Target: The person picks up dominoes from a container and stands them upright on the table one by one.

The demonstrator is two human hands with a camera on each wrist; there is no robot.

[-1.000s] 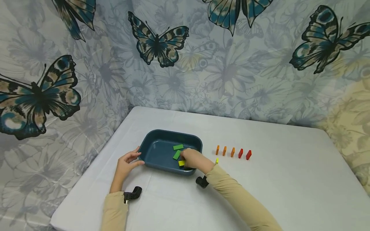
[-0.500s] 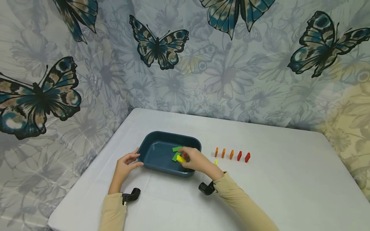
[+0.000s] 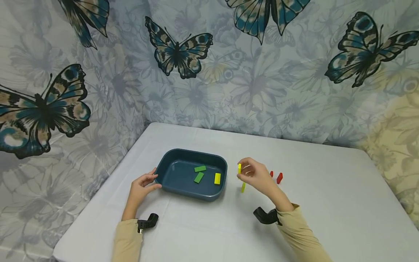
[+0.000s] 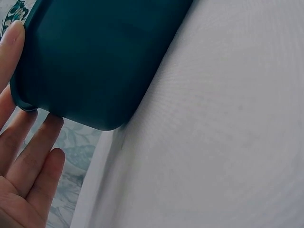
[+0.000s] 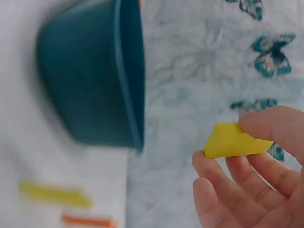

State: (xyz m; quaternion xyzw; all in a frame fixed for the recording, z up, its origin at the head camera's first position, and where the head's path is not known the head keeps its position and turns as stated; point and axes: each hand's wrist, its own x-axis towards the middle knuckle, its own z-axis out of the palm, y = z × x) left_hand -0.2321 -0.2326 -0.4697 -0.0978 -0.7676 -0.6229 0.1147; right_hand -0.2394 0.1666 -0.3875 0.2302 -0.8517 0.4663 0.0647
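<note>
My left hand point(image 3: 142, 186) rests against the left end of a dark blue rectangular tub point(image 3: 186, 193), its thumb and fingers touching the outside near the rim. The left wrist view shows fairly straight fingers point(image 4: 33, 156) at the tub's edge. Between thumb and fingertips, my right hand point(image 3: 256, 174) pinches a small yellow block point(image 5: 235, 141) above the table, right of the tub. Below that hand, another yellow block point(image 3: 243, 187) stands on edge. Inside the tub lie two green blocks point(image 3: 198, 177) and one yellow block point(image 3: 217, 178).
Red blocks point(image 3: 279, 178) stand on the white table point(image 3: 327, 189) right of my right hand, one partly covered by it. An orange block point(image 5: 88, 221) shows in the right wrist view; the orange ones are hidden in the head view. Butterfly-patterned cloth point(image 3: 255, 91) hangs behind.
My right hand has lifted a yellow block out of the tub and carried it right, over the standing blocks. The yellow block left in the tub is now uncovered. My left hand stays put.
</note>
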